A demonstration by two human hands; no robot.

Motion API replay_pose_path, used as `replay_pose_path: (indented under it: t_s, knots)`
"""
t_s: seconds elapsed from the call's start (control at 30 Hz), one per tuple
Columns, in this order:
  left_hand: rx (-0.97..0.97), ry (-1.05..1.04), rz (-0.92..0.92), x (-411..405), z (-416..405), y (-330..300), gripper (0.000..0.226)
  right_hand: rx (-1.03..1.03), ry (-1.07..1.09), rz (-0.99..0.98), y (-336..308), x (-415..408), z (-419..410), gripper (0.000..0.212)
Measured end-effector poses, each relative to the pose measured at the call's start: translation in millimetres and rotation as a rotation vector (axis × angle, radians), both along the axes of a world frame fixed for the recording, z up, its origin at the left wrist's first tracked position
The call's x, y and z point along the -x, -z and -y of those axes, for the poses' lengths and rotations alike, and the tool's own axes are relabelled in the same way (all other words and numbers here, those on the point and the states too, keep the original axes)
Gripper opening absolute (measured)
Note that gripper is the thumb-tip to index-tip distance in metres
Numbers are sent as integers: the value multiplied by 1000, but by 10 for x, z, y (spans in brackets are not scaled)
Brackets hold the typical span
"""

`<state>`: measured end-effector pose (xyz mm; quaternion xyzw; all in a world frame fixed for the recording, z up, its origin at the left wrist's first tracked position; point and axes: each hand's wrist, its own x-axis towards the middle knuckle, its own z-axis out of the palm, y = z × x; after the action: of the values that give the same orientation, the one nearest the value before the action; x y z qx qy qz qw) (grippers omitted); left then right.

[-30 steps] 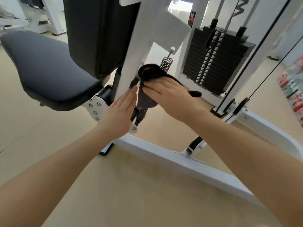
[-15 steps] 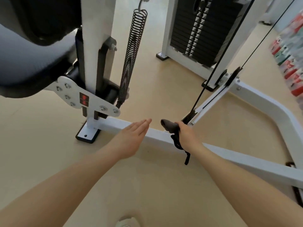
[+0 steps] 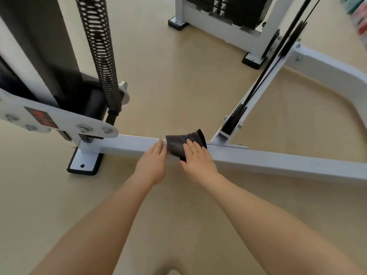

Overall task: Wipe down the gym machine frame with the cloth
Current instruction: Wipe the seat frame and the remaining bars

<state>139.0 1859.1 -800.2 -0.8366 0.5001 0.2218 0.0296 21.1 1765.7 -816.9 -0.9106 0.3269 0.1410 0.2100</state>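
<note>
A dark grey cloth (image 3: 179,143) lies draped over the white floor beam of the gym machine frame (image 3: 278,164). My right hand (image 3: 197,162) presses flat on the cloth's near right part, fingers spread, a ring on one finger. My left hand (image 3: 154,164) rests flat on the beam just left of the cloth, fingertips at the cloth's edge, holding nothing.
A black coil spring (image 3: 99,50) and a white bolted plate (image 3: 65,124) stand at the left above a black foot pad (image 3: 83,165). A diagonal white strut with black cables (image 3: 256,96) meets the beam at the right. The weight stack base (image 3: 224,24) stands behind on the tan floor.
Both hands have dropped from the upright post to the floor beam. The cloth, bunched in my right hand half a second ago, is now spread over the beam under that hand.
</note>
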Motion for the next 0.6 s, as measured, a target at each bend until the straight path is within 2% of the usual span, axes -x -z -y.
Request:
replay_pose_path:
  t_s: [0.1,0.27,0.43,0.6]
  knots:
    - [48,-40,-13,29,-20,124,71,113,-50,50,144,-43,47,61]
    - [34,-86,24,127,12,165,73,161,-169,21,227,365,172,56]
    - [23,-146,6,219,72,129,71,229,-120,-39,122,954,412,48]
    - [50,-143,-42,67,-3,115,71,177,-100,-16,39,801,341,49]
